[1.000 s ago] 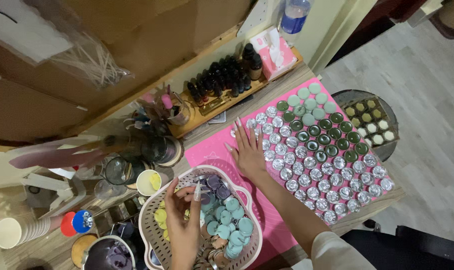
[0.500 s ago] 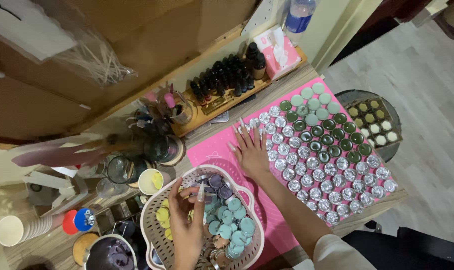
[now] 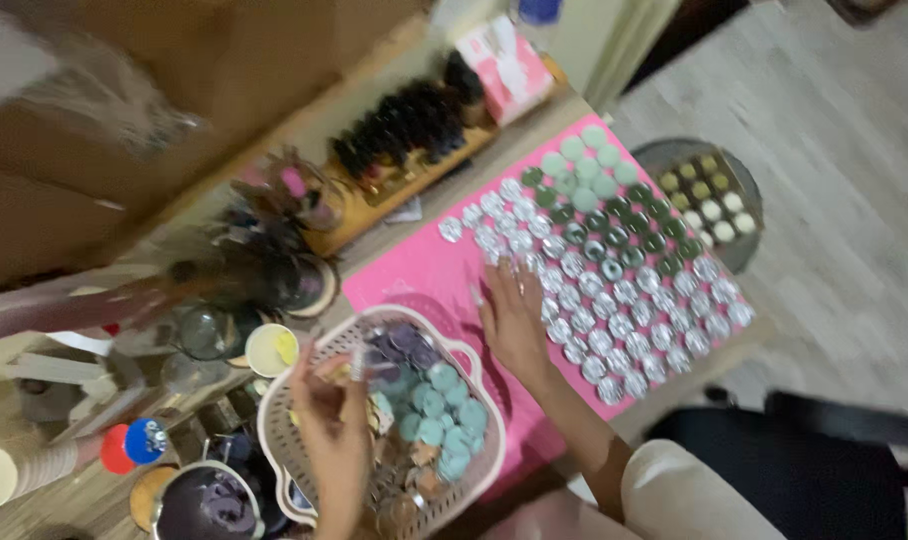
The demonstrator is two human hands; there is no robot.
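Note:
My left hand [image 3: 332,425] hovers over a beige woven basket [image 3: 479,365] and pinches a small clear tube-like thing between its fingers. The basket holds several round teal, purple and yellowish tins. My right hand [image 3: 514,320] lies flat, fingers spread, on a pink mat [image 3: 424,265], its fingertips touching the nearest of several small round silver-lidded tins [image 3: 614,300] set in rows. Green-lidded tins [image 3: 579,175] fill the mat's far end. The frame is motion-blurred.
A wooden tray of dark small bottles [image 3: 414,125] and a pink box [image 3: 509,60] stand behind the mat. Jars, a yellow cup [image 3: 272,350], a paper cup stack [image 3: 14,470] and a purple-filled pot [image 3: 206,505] crowd the left. A round tray of tins [image 3: 709,200] sits right.
The view has swung, smearing the picture. My right hand has slid a little toward me along the mat. My left hand still holds the small thing over the basket.

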